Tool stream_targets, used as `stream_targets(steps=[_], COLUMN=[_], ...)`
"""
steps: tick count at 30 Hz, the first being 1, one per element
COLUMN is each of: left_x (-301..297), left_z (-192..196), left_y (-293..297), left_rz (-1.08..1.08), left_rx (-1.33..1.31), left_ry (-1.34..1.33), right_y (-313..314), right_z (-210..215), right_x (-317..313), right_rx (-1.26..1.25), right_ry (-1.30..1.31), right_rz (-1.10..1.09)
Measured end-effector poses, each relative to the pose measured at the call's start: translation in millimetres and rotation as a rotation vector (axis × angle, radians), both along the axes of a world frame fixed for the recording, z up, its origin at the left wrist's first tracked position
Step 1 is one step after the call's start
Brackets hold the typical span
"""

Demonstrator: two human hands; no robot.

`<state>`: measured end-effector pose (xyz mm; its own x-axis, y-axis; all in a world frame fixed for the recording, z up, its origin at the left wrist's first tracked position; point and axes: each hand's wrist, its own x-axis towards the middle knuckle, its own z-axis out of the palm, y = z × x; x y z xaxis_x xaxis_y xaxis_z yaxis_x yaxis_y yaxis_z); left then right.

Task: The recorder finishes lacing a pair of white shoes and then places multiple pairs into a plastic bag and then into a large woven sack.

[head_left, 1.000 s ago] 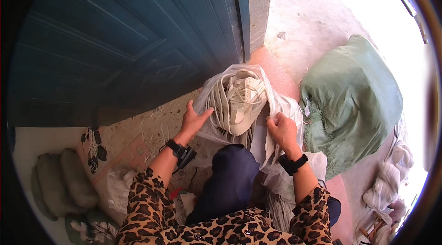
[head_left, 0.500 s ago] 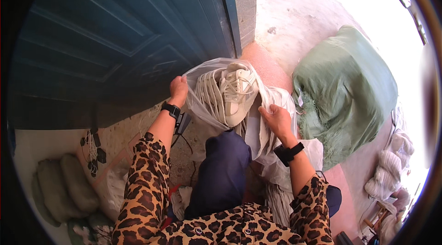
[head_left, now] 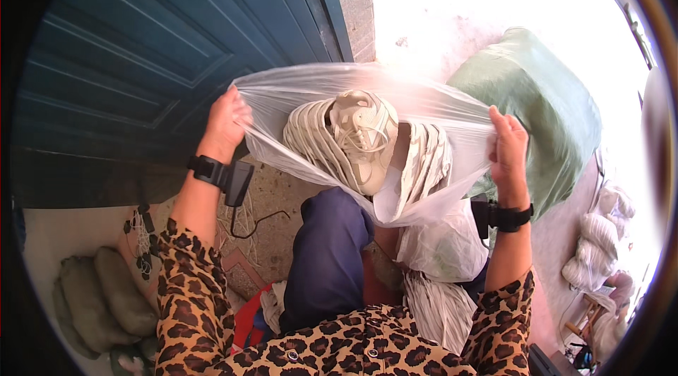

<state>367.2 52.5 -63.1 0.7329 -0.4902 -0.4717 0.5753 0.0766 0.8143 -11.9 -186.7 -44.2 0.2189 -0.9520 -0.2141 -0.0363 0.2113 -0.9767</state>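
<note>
A clear plastic bag (head_left: pixel 296 86) is stretched wide between both hands. My left hand (head_left: pixel 226 121) grips its left rim and my right hand (head_left: pixel 508 146) grips its right rim, both raised in front of me. Inside the bag lie pale cream sneakers: one shows its laces and tongue (head_left: pixel 364 136), others show ribbed soles (head_left: pixel 311 139). Each wrist wears a black band with a small device. My leopard-print sleeves come up from the bottom edge, and my knee in dark blue trousers (head_left: pixel 328 249) is under the bag.
A dark teal panelled door (head_left: pixel 141 44) fills the left. A large green sack (head_left: pixel 544 100) lies on the pale ground at right. More white plastic bags (head_left: pixel 441 249) sit under the held one. Grey-green sacks (head_left: pixel 99 291) lie at lower left, white sacks (head_left: pixel 600 235) at right.
Both hands have risen and moved apart, lifting the bag with the sneakers and pulling its mouth wide open. Earlier they were low, close on the bag by the ground.
</note>
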Motion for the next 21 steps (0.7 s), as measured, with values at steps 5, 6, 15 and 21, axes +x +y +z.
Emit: stream_targets(steps=[5, 6, 15, 21], left_x=[32, 36, -7, -9], left_z=[98, 121, 176, 203], left_y=[28, 32, 26, 26], left_rz=[-0.169, -0.194, -0.342, -0.44], left_rx=[-0.17, -0.195, -0.311, -0.38], left_ry=[-0.019, -0.022, -0.115, -0.116], right_y=[9, 13, 30, 32], right_z=[94, 115, 162, 165], right_x=[-21, -23, -80, -93], right_rx=[-0.059, -0.076, -0.198, -0.258], right_ry=[-0.122, -0.126, -0.035, -0.187], right_rz=[0.021, 0.032, -0.016, -0.173])
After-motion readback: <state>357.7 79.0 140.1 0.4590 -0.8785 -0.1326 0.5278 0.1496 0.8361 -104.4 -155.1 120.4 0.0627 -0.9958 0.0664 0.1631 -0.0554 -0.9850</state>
